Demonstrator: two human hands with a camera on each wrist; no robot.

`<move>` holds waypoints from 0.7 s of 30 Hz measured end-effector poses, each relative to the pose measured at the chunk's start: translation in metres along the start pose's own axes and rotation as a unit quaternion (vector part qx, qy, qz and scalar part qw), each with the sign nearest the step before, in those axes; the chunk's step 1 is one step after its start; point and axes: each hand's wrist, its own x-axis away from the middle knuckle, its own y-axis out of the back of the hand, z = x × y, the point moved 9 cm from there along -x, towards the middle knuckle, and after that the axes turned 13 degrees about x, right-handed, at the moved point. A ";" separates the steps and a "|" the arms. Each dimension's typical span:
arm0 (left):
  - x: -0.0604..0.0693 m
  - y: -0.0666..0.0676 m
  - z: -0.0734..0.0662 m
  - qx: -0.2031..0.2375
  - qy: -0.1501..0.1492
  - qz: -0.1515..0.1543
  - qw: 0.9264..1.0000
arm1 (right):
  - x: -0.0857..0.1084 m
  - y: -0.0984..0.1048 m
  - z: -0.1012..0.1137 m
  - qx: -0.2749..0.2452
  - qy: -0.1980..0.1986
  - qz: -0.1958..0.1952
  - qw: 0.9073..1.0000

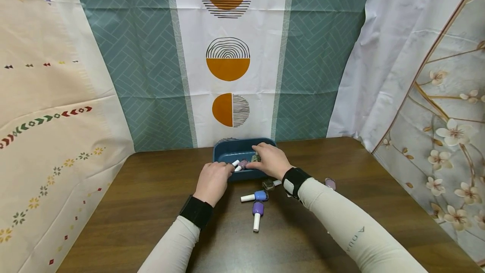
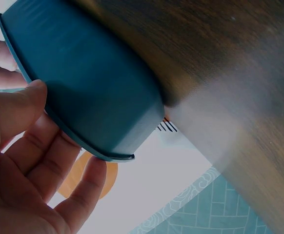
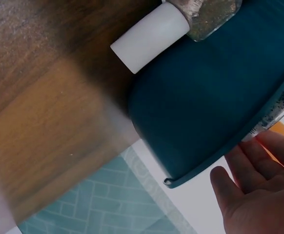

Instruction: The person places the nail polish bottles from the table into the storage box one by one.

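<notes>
At the table's back stands a dark blue plastic basket (image 1: 227,142). My left hand (image 1: 214,180) grips its near rim at the left, thumb (image 2: 32,97) against the outside and fingers behind the rim. Over the basket's right part, my right hand (image 1: 270,159) holds a glittery nail polish bottle (image 1: 256,157) between thumb and fingers; in the right wrist view this bottle (image 3: 277,113) shows just past the rim, partly hidden. Inside the basket lie a mauve nail polish bottle (image 1: 243,163) and white caps (image 1: 235,163).
On the wooden table (image 1: 151,205), before the basket, lie a dark glitter bottle (image 1: 268,185), a blue bottle (image 1: 260,196) and a purple bottle (image 1: 258,208), all with white caps. A mauve bottle (image 1: 330,183) lies beyond my right forearm. Patterned cloths hang behind and at both sides.
</notes>
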 end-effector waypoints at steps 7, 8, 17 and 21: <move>-0.001 -0.001 0.001 -0.004 0.002 0.002 1.000 | -0.004 -0.008 -0.004 -0.008 -0.014 0.015 1.000; -0.001 -0.001 0.002 -0.005 0.002 0.001 1.000 | -0.005 -0.009 -0.005 -0.012 -0.017 0.019 1.000; -0.001 -0.002 0.001 -0.001 0.003 0.009 1.000 | -0.008 -0.015 -0.010 -0.043 -0.043 0.052 0.997; 0.000 -0.001 0.000 -0.002 0.000 0.004 1.000 | -0.010 -0.018 -0.011 -0.048 -0.049 0.061 0.996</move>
